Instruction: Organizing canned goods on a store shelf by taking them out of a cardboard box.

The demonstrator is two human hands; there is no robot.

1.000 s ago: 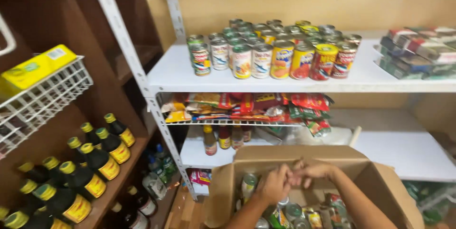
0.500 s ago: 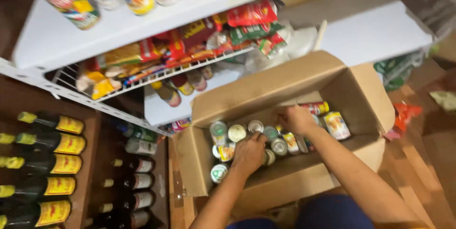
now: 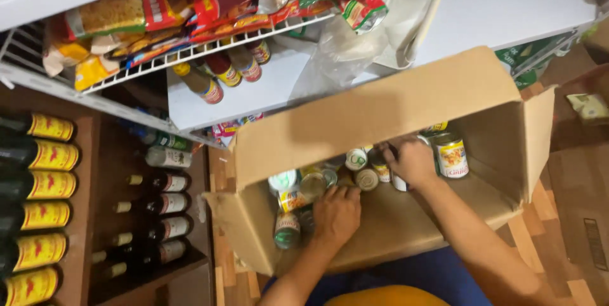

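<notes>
View has dropped further since half a second ago: the shelf of cans is out of frame and I'm now looking almost straight down into the cardboard box, so I read the work as now inside the box. Left hand lies palm-down on the cans at the box's left end; whether it's gripping one, I can't tell. Right hand is curled over cans mid-box, just beside the yellow-labelled can, grip also hidden.

A shop stockroom: shelves of snack packets, rows of bottles, a carton of cans.
</notes>
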